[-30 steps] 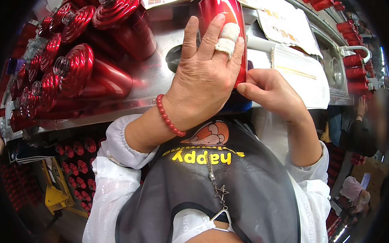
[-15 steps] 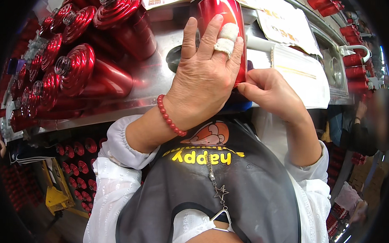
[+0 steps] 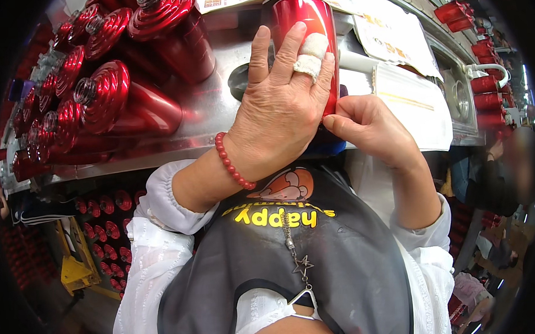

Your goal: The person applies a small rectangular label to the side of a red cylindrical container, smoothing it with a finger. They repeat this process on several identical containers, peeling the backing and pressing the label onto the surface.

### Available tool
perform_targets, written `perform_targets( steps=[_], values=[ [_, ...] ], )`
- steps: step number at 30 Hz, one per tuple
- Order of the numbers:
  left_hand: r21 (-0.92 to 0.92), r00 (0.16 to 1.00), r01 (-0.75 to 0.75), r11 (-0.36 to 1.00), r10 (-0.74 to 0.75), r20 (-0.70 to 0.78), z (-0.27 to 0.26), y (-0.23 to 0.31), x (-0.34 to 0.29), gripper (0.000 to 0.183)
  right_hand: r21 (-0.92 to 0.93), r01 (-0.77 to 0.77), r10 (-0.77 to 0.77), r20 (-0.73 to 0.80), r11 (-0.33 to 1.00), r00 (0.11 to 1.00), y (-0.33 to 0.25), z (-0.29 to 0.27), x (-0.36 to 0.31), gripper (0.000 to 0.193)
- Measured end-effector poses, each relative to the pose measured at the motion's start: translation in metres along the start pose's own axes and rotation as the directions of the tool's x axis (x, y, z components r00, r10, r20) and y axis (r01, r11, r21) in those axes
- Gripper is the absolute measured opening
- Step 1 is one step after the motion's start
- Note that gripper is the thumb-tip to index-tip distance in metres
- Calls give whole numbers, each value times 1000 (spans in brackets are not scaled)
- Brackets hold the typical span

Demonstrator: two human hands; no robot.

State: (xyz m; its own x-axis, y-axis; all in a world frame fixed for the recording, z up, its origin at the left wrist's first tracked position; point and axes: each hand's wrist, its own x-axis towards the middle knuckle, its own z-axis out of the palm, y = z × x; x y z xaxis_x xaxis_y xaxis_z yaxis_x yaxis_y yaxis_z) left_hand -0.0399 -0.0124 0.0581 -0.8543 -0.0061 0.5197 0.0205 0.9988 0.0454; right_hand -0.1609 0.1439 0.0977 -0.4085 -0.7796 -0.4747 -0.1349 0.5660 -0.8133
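From afar I see the left hand [image 3: 280, 105] spread wide on the glossy metallic-red cylinder [image 3: 309, 15], likely steadying it for the right hand [image 3: 375, 128] at its near end, whose grip I can't tell.

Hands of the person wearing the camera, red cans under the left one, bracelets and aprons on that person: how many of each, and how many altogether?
Hands: 2 (left hand, right hand)
Red can under the left hand: 1
Bracelet: 1
Apron: 1
Total: 5
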Motion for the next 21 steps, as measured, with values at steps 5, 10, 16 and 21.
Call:
perform_targets(
  steps=[5,10,16,21],
  values=[
    [-17,1000,8,1000,-8,28,-1,0,0,76,4,-5,5,9,1000,1000,1,-3,-1,24],
    [-5,1000,6,1000,-6,-25,2,0,0,75,-15,7,-8,-27,1000,1000,-4,3,1,27],
    [-19,1000,13,1000,-13,7,1,1,0,75,-44,18,-22,-83,999,996,-4,3,-2,30],
    [-52,999,29,998,-28,17,-1,-1,-1,66,-244,25,-60,-137,969,989,-16,7,-4,26]
  ],
)
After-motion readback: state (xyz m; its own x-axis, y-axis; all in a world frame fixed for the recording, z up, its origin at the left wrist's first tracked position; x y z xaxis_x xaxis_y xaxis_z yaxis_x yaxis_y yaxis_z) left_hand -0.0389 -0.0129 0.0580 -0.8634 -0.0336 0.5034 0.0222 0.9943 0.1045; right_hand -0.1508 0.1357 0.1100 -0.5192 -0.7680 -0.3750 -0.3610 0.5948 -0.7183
